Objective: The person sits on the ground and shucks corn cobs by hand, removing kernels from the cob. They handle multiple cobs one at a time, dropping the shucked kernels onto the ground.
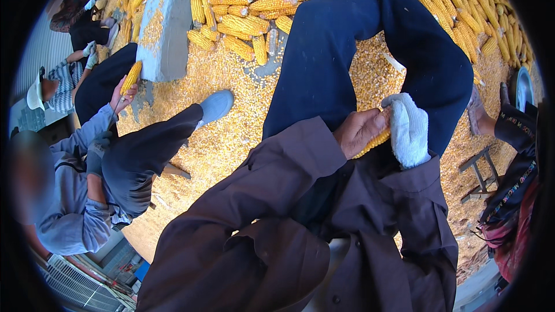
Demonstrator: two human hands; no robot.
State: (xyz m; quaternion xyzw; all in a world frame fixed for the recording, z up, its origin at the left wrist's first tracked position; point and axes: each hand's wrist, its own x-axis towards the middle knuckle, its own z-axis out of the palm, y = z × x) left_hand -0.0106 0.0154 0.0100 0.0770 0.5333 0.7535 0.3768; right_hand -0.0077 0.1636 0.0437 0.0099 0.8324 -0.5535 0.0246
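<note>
Above my lap, between my knees, I hold a yellow corn cob (373,142). My bare left hand (359,130) is wrapped around it, thumb along its upper side. In a white knitted glove, my right hand (408,130) closes over the cob's other side; its fingertips curl and hide part of the cob. Loose corn kernels (370,75) cover the ground beneath and between my legs. A pale strip, perhaps husk or bare cob (395,62), lies on the kernels just beyond my hands.
Whole cobs (248,23) are heaped ahead and to the right. A grey block (167,37) stands at the heap's left. A co-worker on the left holds a cob (131,78) and a thin tool. Other people sit further left and at right, near a wooden stool (481,174) and metal basin (524,89).
</note>
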